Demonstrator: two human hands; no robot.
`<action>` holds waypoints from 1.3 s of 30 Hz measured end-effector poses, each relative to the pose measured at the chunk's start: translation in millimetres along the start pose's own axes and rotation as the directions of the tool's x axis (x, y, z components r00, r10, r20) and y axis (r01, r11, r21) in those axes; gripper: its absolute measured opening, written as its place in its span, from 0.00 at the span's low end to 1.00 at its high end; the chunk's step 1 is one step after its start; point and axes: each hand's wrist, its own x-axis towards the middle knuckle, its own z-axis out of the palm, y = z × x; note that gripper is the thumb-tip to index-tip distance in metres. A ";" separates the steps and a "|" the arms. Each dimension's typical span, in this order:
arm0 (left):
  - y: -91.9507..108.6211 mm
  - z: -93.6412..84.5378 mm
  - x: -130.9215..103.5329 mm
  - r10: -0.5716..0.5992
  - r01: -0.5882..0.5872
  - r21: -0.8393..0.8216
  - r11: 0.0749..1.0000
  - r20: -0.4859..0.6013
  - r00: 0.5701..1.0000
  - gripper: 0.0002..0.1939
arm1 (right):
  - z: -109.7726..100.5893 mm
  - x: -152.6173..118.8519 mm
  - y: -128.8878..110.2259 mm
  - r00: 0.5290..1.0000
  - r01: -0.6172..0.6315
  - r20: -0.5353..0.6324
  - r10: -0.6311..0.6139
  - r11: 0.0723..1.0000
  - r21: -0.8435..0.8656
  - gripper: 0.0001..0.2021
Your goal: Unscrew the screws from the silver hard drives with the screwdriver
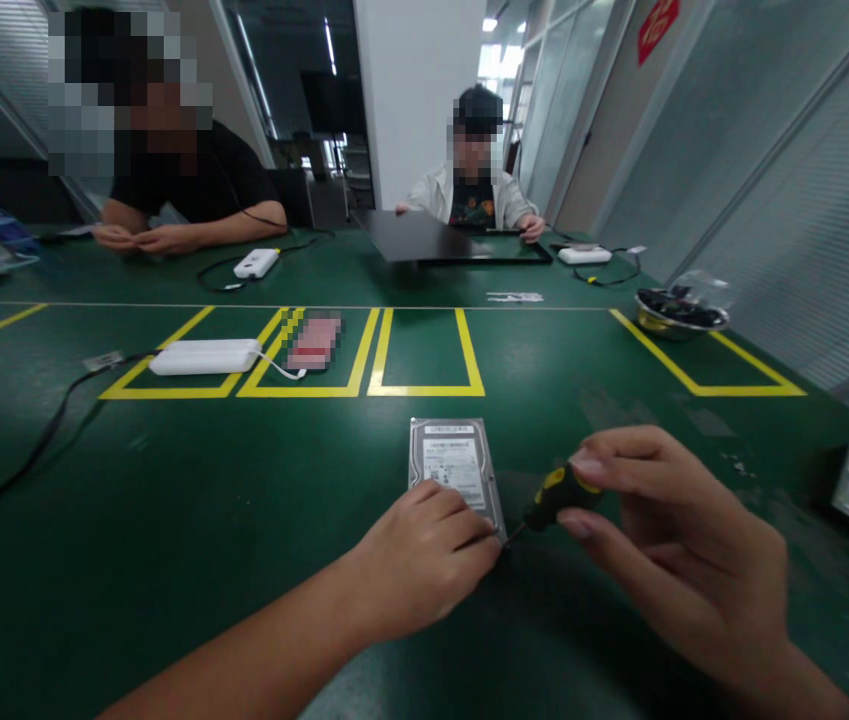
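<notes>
The left hand (431, 555) grips the drive (455, 452) on the worktop (169, 540), likely to steady it, while the right hand (694, 550) pinches the screwdriver (553, 498) angled at the drive's near corner.

A head-worn camera looks forward and down across the nearby table (169, 490).

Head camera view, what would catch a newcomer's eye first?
Probably the hard drive on the green table mid-picture, partly under the left hand. Beside it, the right hand holds a black-and-yellow screwdriver with its tip at the drive's right edge. Yellow tape outlines lie beyond.
</notes>
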 end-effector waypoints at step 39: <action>-0.4 1.8 -0.5 -0.010 0.009 0.014 1.000 0.013 1.000 0.10 | -7.5 6.3 -6.7 0.996 0.056 0.077 -0.045 0.988 -0.141 0.20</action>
